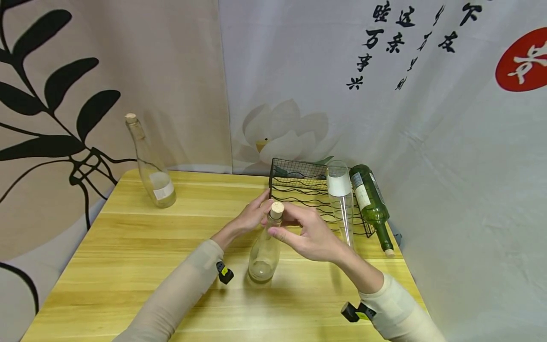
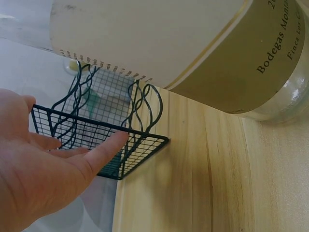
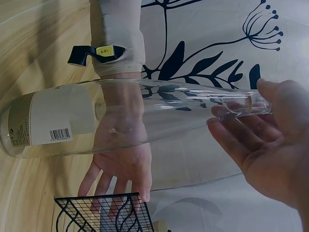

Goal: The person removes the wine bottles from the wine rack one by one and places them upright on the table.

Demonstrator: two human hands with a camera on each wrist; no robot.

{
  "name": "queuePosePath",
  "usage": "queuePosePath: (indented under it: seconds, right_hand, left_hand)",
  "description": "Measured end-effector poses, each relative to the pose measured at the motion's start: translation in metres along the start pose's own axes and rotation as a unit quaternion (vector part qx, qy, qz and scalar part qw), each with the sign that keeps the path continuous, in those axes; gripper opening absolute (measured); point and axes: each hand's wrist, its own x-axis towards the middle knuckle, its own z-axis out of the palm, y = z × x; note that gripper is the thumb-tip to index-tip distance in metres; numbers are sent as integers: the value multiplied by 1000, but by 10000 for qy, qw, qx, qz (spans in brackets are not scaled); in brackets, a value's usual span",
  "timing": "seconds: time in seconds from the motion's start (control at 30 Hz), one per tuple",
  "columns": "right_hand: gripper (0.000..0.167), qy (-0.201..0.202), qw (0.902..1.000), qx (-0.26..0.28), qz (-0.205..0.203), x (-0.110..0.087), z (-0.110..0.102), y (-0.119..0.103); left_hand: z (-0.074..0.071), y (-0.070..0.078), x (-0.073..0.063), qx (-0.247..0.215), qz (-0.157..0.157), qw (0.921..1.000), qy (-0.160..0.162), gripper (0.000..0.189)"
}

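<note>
A clear glass wine bottle (image 1: 264, 261) with a cork (image 1: 277, 209) in its mouth stands on the table in front of me. My right hand (image 1: 308, 232) pinches its neck between thumb and fingers, as the right wrist view shows from the side. Its printed label (image 2: 260, 63) fills the top of the left wrist view. Behind the bottle, my left hand (image 1: 249, 219) touches the mesh end of a black wire wine rack (image 2: 87, 128). Its fingers (image 2: 104, 151) lie fairly straight against the mesh.
Another clear bottle (image 1: 340, 204) and a green wine bottle (image 1: 372, 199) lie across the rack's right part, necks toward me. A corked clear bottle (image 1: 155, 175) stands at the table's back left. Printed curtains (image 1: 179, 85) hang behind the wooden table (image 1: 128, 256) and along its right side.
</note>
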Motion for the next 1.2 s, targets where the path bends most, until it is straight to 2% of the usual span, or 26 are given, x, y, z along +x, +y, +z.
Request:
queuePosePath:
  seconds: [0.27,0.4,0.53,0.7,1.0,1.2]
  right_hand:
    - [35,-67,10000,-30,4,-1,-1,1]
    - [45,-168,9998,6,99,-2,-2,1]
    - [54,-296,9993,36,247,-2,-3,2]
    - [60,-442,9983,159,332,-2,-3,2]
    - [78,-517,9974,-176,472,-8,-10,0]
    - [77,-530,9980,-130,304,-15,-22,0]
  left_hand:
    - [-1,-2,1,-2,65,10000,-41,74]
    - [-2,-3,1,-8,197,9998,-83,77]
    - [-2,-3,2,-202,271,9991,-266,76]
    - [-2,-1,3,-418,165,9981,-425,71]
    - [-1,-2,2,-404,51,9984,-390,87]
    - [-2,-3,3,-345,64,9985,-411,78]
